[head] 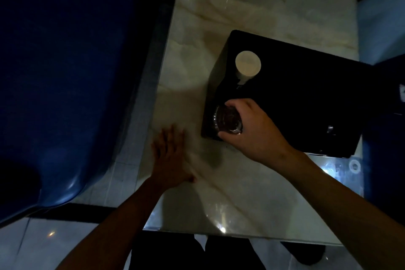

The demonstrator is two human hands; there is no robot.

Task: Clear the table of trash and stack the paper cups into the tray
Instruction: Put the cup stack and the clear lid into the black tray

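Observation:
A black tray (306,94) lies on the pale marble table (252,17). A white paper cup (248,64) stands upright near the tray's far left corner. My right hand (254,129) grips a clear glass-like cup (228,119) from above at the tray's near left corner. My left hand (169,155) rests flat on the table, fingers spread, just left of the tray and holding nothing.
A blue plastic chair (65,83) stands close to the table's left edge. Another dark blue object (385,127) sits at the right edge. The table's near edge (219,233) is just above my legs. Lighting is dim.

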